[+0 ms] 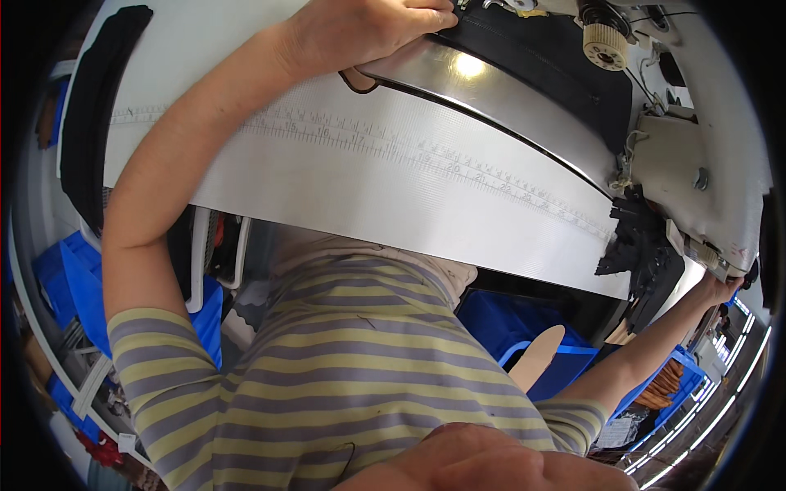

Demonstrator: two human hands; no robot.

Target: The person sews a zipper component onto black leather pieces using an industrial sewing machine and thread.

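Note:
At the top edge, my left hand [377, 31] is closed, its fingertips pressed together on the near-left edge of a black fabric piece [532, 57]. The fabric lies on the bed of a white sewing machine [712, 155], beyond a shiny metal cover plate [483, 82]. The needle area by my left fingertips is mostly cut off by the frame. Far to the right, my right hand [720, 289] reaches to the end of the machine, fingers curled against the dark handwheel [752, 274]. Part of that grip is hidden.
A white table [368, 176] with a printed ruler strip runs before me. Black zipper pieces [643, 245] bunch at its right end; a black strip [94, 114] hangs over its left end. Blue bins [512, 319] stand below, and a tension dial [604, 47] sits upper right.

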